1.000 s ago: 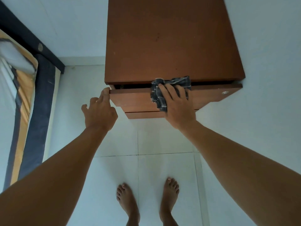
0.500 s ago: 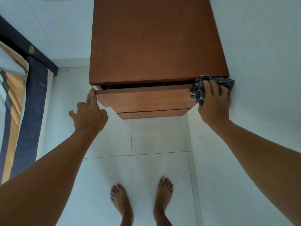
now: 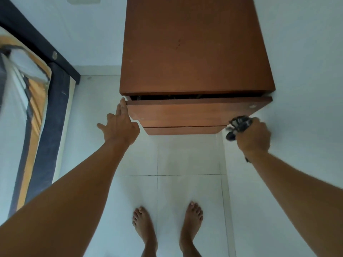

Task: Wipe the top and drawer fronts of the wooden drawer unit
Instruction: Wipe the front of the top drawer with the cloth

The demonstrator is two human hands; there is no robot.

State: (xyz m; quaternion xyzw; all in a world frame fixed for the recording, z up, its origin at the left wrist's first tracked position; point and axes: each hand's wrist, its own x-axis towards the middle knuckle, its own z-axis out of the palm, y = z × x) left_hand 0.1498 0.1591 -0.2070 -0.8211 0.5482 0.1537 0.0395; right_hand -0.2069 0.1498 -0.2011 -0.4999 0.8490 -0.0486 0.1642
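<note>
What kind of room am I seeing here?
Most likely a bedroom. A mattress leans at the left, a wooden drawer unit stands against a white wall beside it, and the person's bare feet stand on a white tiled floor.

The dark crumpled cloth [image 3: 238, 126] at the right is motion-blurred, mostly hidden in the right hand [image 3: 253, 135]. The brown wooden drawer unit [image 3: 194, 52] runs off the top edge.

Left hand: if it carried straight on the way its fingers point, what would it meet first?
The left hand already has fingertips at the top drawer front's left edge, so probably that edge; depth is uncertain.
</note>
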